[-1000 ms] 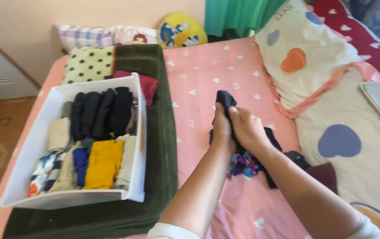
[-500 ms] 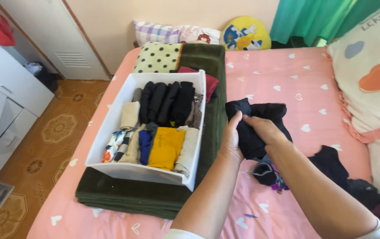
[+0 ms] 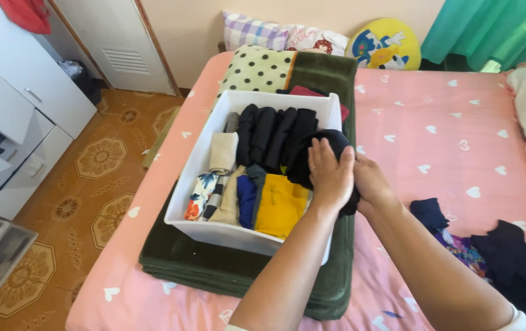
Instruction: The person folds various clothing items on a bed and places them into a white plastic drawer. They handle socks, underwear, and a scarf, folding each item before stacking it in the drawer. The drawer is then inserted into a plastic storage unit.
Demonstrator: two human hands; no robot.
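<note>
Hands meet at the right wall of a white rectangular plastic bin point(image 3: 196, 164), which sits on a folded dark green blanket point(image 3: 336, 270) on a bed with a pink heart-print sheet point(image 3: 441, 135). Left hand point(image 3: 330, 171) lies palm-down, fingers together, pressing on a rolled black cloth garment point(image 3: 330, 140) at the bin's right edge. Right hand point(image 3: 370, 184) is closed on the same black roll from the outer side; its fingertips are hidden, so exact pinch unclear. Garment sits half over the bin rim, touching the upright row of dark folded clothes point(image 3: 272, 138) in the back half.

Front half of the bin holds a folded yellow shirt point(image 3: 280, 205), a blue folded piece point(image 3: 245, 196), beige rolls point(image 3: 223, 153) and a patterned piece point(image 3: 199, 193) at the left.

Step, by my read: filing the black roll into the bin, at the right end of the dark row. Insertion looks partly done. Next move likely calls for pushing the roll down between the row and the wall, keeping it tight so it stands upright, then letting go with both hands.

Loose dark clothes with a purple patterned piece point(image 3: 459, 245) lie on the sheet well to the right. White drawer unit point(image 3: 11, 110) stands on the tiled floor at left; polka-dot pillow point(image 3: 257, 70) behind the bin.
</note>
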